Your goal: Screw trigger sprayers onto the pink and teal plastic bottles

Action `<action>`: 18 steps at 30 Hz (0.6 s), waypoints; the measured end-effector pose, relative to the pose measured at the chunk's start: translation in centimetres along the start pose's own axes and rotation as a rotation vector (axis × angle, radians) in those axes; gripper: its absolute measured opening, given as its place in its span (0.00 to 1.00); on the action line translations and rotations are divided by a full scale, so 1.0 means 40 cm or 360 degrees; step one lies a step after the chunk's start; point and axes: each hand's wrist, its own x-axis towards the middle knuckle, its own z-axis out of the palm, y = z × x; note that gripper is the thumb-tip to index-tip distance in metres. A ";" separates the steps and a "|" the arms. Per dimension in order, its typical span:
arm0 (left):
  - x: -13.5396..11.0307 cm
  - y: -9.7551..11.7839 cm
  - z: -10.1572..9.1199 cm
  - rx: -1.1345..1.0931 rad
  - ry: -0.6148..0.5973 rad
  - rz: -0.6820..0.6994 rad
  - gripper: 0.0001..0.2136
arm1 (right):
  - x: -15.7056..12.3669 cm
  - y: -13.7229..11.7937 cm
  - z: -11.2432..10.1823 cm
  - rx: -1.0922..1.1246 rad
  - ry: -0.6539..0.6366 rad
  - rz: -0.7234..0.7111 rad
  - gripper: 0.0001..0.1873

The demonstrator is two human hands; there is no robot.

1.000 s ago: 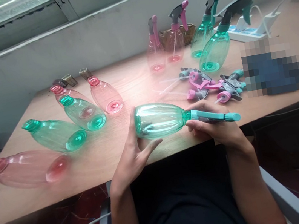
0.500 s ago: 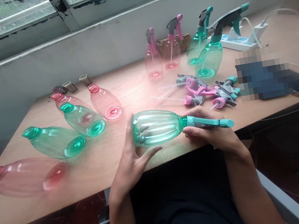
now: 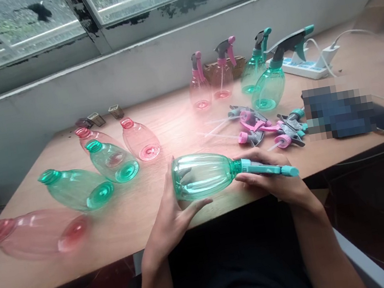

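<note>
While the left hand (image 3: 169, 214) cups the base of the green spray bottle (image 3: 202, 174) in a loose grip, thumb spread, the bottle's long axis runs left to right over the near edge of the desk (image 3: 127, 238). The right hand (image 3: 288, 189), nearer the turquoise trigger sprayer (image 3: 269, 169), has its grip closed around the collar.

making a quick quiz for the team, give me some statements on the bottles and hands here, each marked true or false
1. The left hand is at the base end of the held green bottle. True.
2. The right hand is at that base too. False: it is at the teal spray head.
3. Two pink bottles with spray heads stand beside two green ones. True.
4. Every pink bottle has a spray head. False: three have none.
</note>
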 end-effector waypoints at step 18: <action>-0.010 -0.003 0.009 0.0079 0.0073 0.0026 0.47 | -0.008 -0.026 0.010 0.0464 -0.0057 0.0391 0.19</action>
